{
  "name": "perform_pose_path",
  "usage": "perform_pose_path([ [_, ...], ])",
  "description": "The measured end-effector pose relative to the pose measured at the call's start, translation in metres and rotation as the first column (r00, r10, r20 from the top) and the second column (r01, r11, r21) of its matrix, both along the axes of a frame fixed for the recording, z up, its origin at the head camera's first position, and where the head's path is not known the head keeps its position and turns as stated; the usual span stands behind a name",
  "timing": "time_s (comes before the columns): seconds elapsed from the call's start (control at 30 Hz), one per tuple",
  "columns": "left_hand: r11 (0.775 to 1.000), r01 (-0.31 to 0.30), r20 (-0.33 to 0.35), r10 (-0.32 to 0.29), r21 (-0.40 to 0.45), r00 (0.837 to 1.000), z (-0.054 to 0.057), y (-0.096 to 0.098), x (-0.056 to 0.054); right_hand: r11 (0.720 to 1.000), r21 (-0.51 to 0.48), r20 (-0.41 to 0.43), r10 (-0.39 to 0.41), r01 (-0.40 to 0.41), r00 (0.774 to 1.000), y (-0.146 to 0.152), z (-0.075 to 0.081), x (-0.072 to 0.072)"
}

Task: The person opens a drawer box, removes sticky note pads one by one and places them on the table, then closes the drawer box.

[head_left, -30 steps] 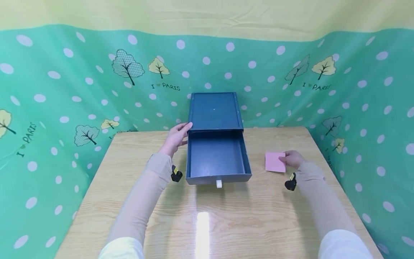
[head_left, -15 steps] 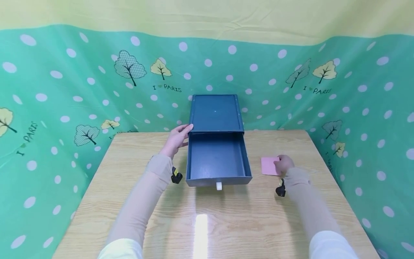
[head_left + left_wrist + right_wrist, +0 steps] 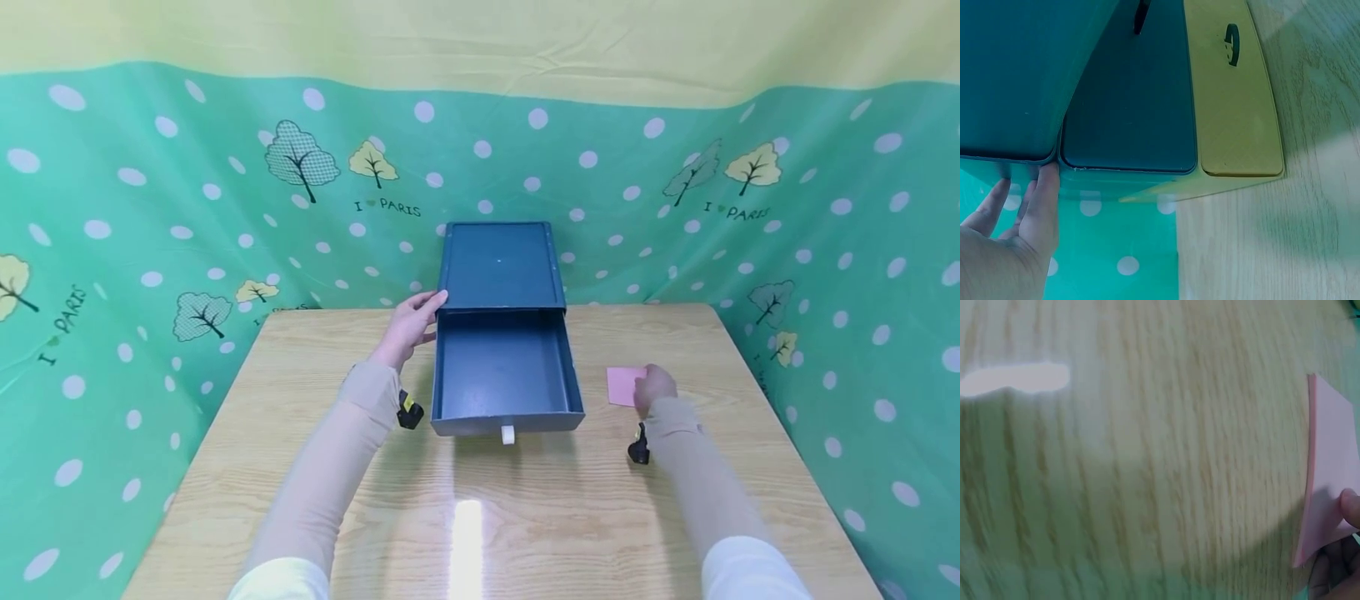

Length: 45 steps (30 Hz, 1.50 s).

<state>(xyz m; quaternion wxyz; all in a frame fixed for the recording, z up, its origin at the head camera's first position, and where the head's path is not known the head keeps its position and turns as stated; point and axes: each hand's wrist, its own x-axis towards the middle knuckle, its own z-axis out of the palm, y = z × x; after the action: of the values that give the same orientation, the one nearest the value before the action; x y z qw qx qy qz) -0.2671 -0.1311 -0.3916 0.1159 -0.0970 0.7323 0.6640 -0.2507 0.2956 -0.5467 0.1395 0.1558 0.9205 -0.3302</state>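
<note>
A dark blue drawer cabinet (image 3: 498, 265) stands at the back middle of the table, its top drawer (image 3: 502, 371) pulled out and showing a bare inside. My left hand (image 3: 407, 329) rests against the cabinet's left side near the front corner, fingers extended along the wall, as the left wrist view also shows. To the right of the drawer, my right hand (image 3: 657, 386) pinches a pink sticky note pad (image 3: 622, 387) by its right edge. In the right wrist view the thumb lies on the face of the pad (image 3: 1332, 450); the other fingers are partly hidden behind it.
Below the pulled-out drawer, the left wrist view shows a closed blue drawer (image 3: 1135, 106) and a closed yellow drawer (image 3: 1241, 112), each with a dark handle. A white tab (image 3: 507, 435) sticks out of the top drawer's front. Green dotted cloth (image 3: 480, 158) hangs behind the wooden table (image 3: 570, 517).
My right hand has shifted left and slightly toward me with the pink sticky note pad, closer to the drawer. My left hand stays at the cabinet's side.
</note>
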Motion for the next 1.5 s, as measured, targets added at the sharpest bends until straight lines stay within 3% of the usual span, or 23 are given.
perform_pose_path([
  [0.13,1.0,0.002,-0.006,-0.002,0.0,1.0,0.001,0.001,0.001,0.997,0.067,-0.029,-0.039,0.041,0.999,-0.002,-0.005,-0.001],
  [0.33,1.0,0.001,-0.004,-0.001,0.001,1.0,0.001,0.002,0.001,0.986,0.166,-0.048,-0.021,0.028,0.999,-0.004,-0.003,0.001],
  [0.5,1.0,0.009,-0.007,-0.009,0.003,1.0,0.001,0.002,0.002,0.983,0.178,-0.053,-0.023,0.032,0.998,-0.006,0.0,0.004],
  [0.67,1.0,-0.001,-0.007,0.001,0.003,1.0,0.0,0.001,0.002,0.985,0.164,-0.076,-0.042,0.055,0.996,-0.01,0.004,0.005],
  [0.83,1.0,-0.006,-0.004,0.006,-0.003,1.0,-0.002,0.001,0.002,0.989,0.122,-0.092,-0.072,0.083,0.993,-0.007,-0.002,0.006],
  [1.0,1.0,-0.015,-0.005,0.015,-0.002,1.0,-0.002,0.003,0.001,0.993,0.088,-0.122,-0.062,0.073,0.991,0.0,-0.008,0.006],
  [1.2,1.0,-0.019,0.001,0.019,0.01,1.0,0.0,0.003,0.002,0.995,0.083,-0.14,-0.049,0.061,0.989,0.003,-0.002,0.009],
  [1.33,1.0,-0.023,0.002,0.023,0.021,1.0,0.001,0.002,0.003,0.996,0.074,-0.108,-0.039,0.047,0.993,0.004,0.005,0.01],
  [1.5,1.0,-0.021,0.005,0.021,0.022,1.0,0.002,0.002,0.003,0.999,-0.003,-0.032,-0.044,0.044,0.999,0.004,0.016,0.01],
])
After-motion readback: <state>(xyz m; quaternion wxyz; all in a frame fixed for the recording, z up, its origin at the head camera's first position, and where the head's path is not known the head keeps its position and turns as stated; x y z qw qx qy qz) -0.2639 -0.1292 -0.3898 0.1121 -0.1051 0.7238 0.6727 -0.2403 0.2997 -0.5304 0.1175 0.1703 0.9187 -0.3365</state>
